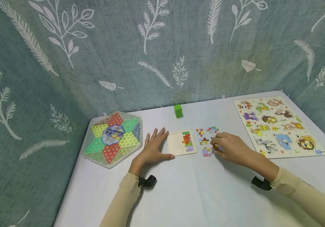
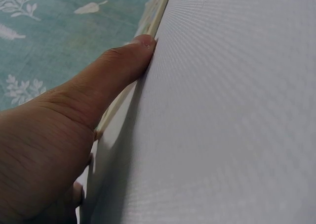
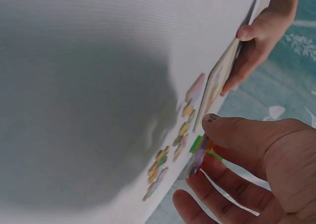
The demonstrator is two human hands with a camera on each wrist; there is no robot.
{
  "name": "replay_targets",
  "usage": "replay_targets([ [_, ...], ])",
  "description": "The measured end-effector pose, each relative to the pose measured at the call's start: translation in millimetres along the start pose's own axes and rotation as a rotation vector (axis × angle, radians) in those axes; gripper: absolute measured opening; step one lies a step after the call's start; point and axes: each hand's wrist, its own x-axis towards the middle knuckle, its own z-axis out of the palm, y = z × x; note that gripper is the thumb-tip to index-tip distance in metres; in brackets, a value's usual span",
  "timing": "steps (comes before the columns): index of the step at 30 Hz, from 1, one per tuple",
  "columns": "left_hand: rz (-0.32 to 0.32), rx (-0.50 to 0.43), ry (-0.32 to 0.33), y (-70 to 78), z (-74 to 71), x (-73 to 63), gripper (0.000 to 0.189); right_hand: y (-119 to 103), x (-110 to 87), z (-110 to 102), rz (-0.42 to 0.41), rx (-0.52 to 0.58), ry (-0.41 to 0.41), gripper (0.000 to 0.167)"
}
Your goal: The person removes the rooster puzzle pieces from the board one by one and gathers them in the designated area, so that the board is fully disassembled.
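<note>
A small wooden puzzle tray lies on the table with several picture pieces fitted along its right side. My left hand rests at its left edge with the fingers spread. In the left wrist view, the thumb touches the side of the tray. Between thumb and fingertips, my right hand pinches a jigsaw puzzle piece with purple on it, just above the table. Several loose puzzle pieces lie between the tray and the right hand. The fingers partly hide the held piece in the head view.
A hexagonal Chinese checkers box lies to the left. Behind the tray stands a green block. An animal peg puzzle board lies on the right. Patterned green cloth rises behind the white table.
</note>
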Motion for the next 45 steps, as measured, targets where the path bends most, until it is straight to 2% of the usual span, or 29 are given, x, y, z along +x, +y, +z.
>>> replay_targets([
  [12, -0.009, -0.006, -0.011, -0.1, -0.8, 0.4, 0.112, 6.2, -5.5, 3.7, 0.039, 0.024, -0.053, 0.020],
  [19, -0.003, 0.004, -0.004, -0.5, -0.6, 1.6, 0.112, 7.2, -6.8, 6.4, 0.025, 0.043, -0.082, 0.022],
  [32, -0.017, 0.005, -0.014, 0.1, -0.9, 1.3, 0.112, 8.2, -8.0, 9.5, 0.037, 0.029, -0.087, 0.020],
  [45, -0.018, 0.010, -0.011, -2.1, 0.8, 2.4, 0.113, 7.8, -9.3, 6.0, 0.024, 0.015, -0.056, 0.022],
])
